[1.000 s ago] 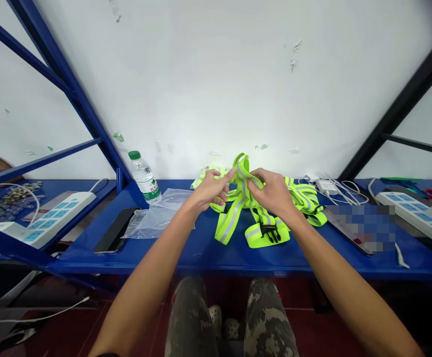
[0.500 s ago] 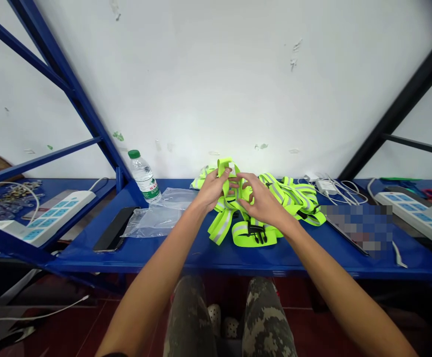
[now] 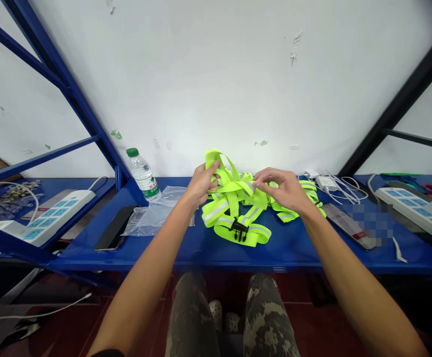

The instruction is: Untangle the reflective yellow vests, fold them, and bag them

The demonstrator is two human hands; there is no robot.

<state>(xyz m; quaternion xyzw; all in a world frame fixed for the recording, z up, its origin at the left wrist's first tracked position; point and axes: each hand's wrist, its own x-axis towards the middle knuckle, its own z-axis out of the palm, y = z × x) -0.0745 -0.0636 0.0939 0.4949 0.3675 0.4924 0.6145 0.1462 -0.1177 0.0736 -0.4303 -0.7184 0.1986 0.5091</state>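
A tangle of neon-yellow reflective straps (image 3: 253,210) with grey stripes lies on the blue table, partly lifted between my hands. My left hand (image 3: 201,184) is closed round a raised loop of strap, its thumb on top. To the right, my right hand (image 3: 281,187) pinches a striped part of the webbing between thumb and fingers. A strap stretches between the two hands. Nearer the front edge, a black side-release buckle (image 3: 239,229) is fastened on a loop of the same webbing. More folded straps (image 3: 308,191) lie behind and beside my right hand.
On the left are a water bottle (image 3: 143,176), clear plastic bags (image 3: 152,218) and a black phone (image 3: 115,228). A flat device or box (image 3: 350,225), partly blurred out, and a charger with white cables (image 3: 327,183) lie right. Power strips (image 3: 60,215) and blue frame posts flank the table (image 3: 201,258).
My hands have moved apart, the left slightly left and the right to the right, drawing a strap out between them. The buckled loop has shifted left.
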